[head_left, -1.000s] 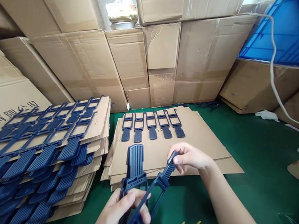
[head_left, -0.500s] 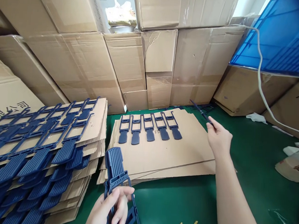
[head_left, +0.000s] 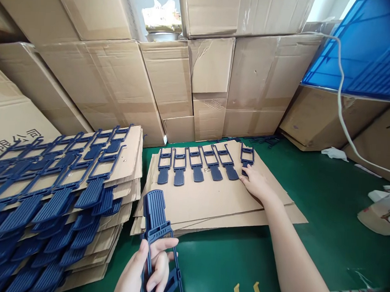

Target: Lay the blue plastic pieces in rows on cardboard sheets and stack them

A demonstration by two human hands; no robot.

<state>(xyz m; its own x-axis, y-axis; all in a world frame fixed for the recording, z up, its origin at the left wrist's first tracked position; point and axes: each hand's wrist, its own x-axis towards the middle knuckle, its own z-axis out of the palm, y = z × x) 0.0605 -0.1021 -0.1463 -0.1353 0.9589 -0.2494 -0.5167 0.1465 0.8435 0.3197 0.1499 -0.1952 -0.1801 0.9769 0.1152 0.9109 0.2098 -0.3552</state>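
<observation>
Moved since half a second ago: right hand [head_left: 254, 182] has come inward, and the navy plastic frame [head_left: 247, 154] it carried in the air now lies on cardboard.
Carton wall: taped brown cartons [head_left: 265, 76] are stacked along the back.
Tabletop: green surface [head_left: 325, 186], running under both cardboard piles.
Left pile: layered cardboard sheets [head_left: 132, 160] bearing many navy frames, their ribbed tabs [head_left: 52, 204] jutting over the near edge.
Right pile: lower cardboard sheets [head_left: 186, 208], slightly fanned, well within the right hand's reach.
Crate: blue plastic crate [head_left: 373, 55] at upper right, above a carton, with a white cable [head_left: 341, 90] hanging in front.
Row: five navy frames [head_left: 198, 173] side by side, tabs toward the person; the newly laid one sits right of them across a wider gap.
Left hand: fingers [head_left: 159, 273] curled around an upright ribbed-tab frame [head_left: 155, 209], near the front of the table; more may be nested behind it.
Right fingers: on the newly laid frame's tab; I cannot tell whether they pinch it or merely rest there.
Tape: two yellow strips [head_left: 257, 290] at the near table edge.
</observation>
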